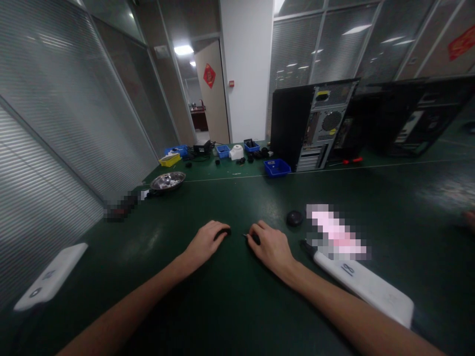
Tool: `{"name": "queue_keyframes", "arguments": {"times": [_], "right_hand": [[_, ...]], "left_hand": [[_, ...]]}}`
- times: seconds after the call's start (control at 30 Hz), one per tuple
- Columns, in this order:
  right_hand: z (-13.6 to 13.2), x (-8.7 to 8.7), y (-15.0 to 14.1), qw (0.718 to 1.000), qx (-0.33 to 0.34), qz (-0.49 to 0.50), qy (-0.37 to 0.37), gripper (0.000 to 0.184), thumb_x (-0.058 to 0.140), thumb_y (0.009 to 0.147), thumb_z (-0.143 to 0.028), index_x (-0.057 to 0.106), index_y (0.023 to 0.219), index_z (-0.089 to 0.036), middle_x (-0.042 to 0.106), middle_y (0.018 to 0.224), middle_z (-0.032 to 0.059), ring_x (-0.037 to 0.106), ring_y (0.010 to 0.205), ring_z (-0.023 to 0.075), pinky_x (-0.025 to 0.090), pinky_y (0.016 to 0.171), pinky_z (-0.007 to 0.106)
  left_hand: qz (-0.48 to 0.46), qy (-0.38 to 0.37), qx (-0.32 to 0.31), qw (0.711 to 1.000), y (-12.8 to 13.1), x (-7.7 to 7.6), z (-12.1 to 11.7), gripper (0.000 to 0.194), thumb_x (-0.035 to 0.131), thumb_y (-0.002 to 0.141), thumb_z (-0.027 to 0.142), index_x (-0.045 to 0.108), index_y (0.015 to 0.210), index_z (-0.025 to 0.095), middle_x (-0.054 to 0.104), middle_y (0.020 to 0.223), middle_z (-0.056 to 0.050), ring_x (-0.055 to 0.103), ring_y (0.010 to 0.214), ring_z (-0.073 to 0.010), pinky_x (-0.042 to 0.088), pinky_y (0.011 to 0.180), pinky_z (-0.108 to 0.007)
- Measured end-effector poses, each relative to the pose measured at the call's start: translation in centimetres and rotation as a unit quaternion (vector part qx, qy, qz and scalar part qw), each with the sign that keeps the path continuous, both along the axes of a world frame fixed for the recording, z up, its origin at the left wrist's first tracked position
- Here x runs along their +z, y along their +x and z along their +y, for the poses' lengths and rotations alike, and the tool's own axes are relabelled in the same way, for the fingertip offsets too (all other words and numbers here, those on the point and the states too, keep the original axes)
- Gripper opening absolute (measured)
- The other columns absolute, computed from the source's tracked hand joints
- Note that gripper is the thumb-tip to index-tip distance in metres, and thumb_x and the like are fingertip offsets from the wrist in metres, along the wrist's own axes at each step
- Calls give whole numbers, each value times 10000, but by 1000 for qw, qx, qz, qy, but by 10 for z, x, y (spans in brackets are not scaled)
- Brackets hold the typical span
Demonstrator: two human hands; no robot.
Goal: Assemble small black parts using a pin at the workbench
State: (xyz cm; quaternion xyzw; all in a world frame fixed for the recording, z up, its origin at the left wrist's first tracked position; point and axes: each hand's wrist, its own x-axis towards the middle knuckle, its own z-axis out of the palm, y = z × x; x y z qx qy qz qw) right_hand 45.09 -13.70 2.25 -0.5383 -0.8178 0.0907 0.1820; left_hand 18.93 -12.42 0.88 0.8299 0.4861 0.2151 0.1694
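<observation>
My left hand is closed round a small black piece, its rounded end showing between thumb and fingers; its kind is not clear. A little to the right, my right hand grips a small black-handled tool with a thin metal tip that points left toward the black piece. Tip and piece are a short gap apart. Both hands are low over the green tabletop. A round black object lies beyond my right hand. Beside my right forearm rests a long white case marked 18.
A metal bowl with small parts stands back left. Blue trays, a yellow tray and loose black parts line the back. Computer towers stand back right. Another white case lies left. Another person's hand shows far right.
</observation>
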Motion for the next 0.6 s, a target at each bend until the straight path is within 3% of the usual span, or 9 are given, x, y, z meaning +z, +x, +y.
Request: {"name": "queue_keyframes", "arguments": {"times": [0.1, 0.17, 0.27, 0.33, 0.43, 0.6], "right_hand": [[1, 0, 1, 1000, 5, 7, -5, 193, 514, 1026, -382, 647, 1000, -245, 646, 1043, 14, 627, 762, 136, 348, 611, 270], [1, -1, 1, 1000, 7, 13, -5, 188, 519, 1023, -383, 647, 1002, -247, 646, 1043, 12, 626, 760, 137, 346, 609, 269], [0, -1, 1, 1000, 8, 19, -5, 182, 523, 1018, -378, 647, 996, -247, 644, 1033, 10, 626, 762, 143, 341, 603, 271], [0, 0, 1, 1000, 9, 23, -4, 183, 522, 1019, -374, 647, 992, -243, 641, 1026, 12, 624, 759, 145, 339, 598, 270], [0, 0, 2, 999, 16, 29, -6, 177, 527, 1018, -367, 646, 992, -238, 639, 1023, 12, 622, 758, 140, 342, 592, 259], [2, -4, 4, 999, 18, 38, -8, 169, 542, 1012, -368, 649, 987, -240, 641, 1022, 13, 612, 748, 137, 338, 585, 254]], "left_hand": [[63, 11, 158, 985, -71, 1, 21, 381, 535, 999, 371, 642, 1353, 279, 677, 1338, -26, 644, 1185, -207, 516, 1022, -333], [82, 22, 247, 965, -128, 6, 29, 411, 536, 977, 339, 652, 1346, 198, 677, 1343, -81, 663, 1161, -243, 527, 1003, -351], [114, 38, 366, 923, -206, 14, 30, 397, 521, 930, 262, 711, 1239, 102, 703, 1276, -165, 662, 1171, -322, 497, 1038, -424], [134, 42, 425, 894, -244, 16, 25, 414, 509, 907, 250, 725, 1209, 67, 713, 1229, -209, 659, 1166, -376, 491, 1029, -472], [154, 39, 472, 867, -276, 11, 20, 434, 497, 905, 283, 740, 1201, 77, 736, 1159, -213, 683, 1092, -398, 520, 965, -484], [165, 48, 494, 852, -289, -3, 25, 455, 458, 940, 320, 738, 1214, 87, 741, 1173, -188, 684, 1097, -366, 523, 974, -447]]}}
